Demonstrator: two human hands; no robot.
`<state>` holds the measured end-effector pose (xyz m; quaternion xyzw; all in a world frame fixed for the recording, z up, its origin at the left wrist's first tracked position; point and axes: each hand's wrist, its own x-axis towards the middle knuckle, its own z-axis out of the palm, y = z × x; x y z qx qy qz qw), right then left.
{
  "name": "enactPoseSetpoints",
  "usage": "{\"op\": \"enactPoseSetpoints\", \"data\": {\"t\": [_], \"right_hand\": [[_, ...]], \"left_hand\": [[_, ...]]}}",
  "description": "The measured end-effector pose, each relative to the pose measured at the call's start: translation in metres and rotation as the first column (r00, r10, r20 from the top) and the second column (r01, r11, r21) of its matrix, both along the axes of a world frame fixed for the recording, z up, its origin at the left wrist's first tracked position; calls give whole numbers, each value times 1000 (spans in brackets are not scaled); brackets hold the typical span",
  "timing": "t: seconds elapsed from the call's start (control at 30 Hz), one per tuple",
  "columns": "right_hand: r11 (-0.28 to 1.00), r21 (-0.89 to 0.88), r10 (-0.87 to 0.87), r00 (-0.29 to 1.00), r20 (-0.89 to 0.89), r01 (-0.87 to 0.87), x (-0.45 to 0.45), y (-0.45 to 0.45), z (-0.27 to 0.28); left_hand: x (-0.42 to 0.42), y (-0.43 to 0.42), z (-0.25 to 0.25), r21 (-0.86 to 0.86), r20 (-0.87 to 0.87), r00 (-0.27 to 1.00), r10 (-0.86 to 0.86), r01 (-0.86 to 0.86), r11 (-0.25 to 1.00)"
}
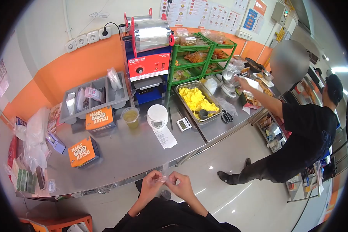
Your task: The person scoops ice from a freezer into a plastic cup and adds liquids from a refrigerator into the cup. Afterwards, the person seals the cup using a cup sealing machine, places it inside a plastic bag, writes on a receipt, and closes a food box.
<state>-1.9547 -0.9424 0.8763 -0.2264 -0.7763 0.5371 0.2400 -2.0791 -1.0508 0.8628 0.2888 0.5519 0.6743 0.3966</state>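
Observation:
Just in front of the steel table's near edge, my left hand [151, 186] and my right hand [181, 187] meet with fingers pinched. Between them is a small clear plastic bag [164, 178], gripped from both sides. Part of it sticks up above my fingers, and a see-through part seems to hang below them; its contents, if any, I cannot make out. Beyond my hands, a paper receipt [165, 138] lies against a round white kitchen scale [157, 116]. Two orange boxes [82, 152] printed "MANG KATSU" are to the left.
On the steel table [116, 154] are a tub of greenish liquid [130, 118], a digital timer [184, 124], a tray of yellow food [197, 101], scissors [227, 116], a grey divided bin [92, 96] and a cup sealer [149, 65]. A co-worker [297, 135] stands at right, reaching toward the counter.

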Motion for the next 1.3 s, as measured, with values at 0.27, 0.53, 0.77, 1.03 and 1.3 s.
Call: {"op": "enactPoseSetpoints", "data": {"t": [0.27,0.53,0.77,1.03,1.3], "right_hand": [[853,-521,-135,956,-260,-21,4,1,-1],[957,289,15,990,-139,26,-4,-16,34],[948,145,-268,957,-114,283,0,-20,25],[973,230,-45,994,100,21,-3,-11,21],[974,225,-32,999,14,28,-38,-36,11]], "left_hand": [[9,-17,21,-79,-234,971,39,-59,995],[0,-27,45,20,124,952,279,-284,959],[26,-22,37,-3,30,996,84,-84,996],[18,-19,42,-38,5,971,238,-238,971],[4,-30,23,-54,-175,903,391,-406,913]]}}
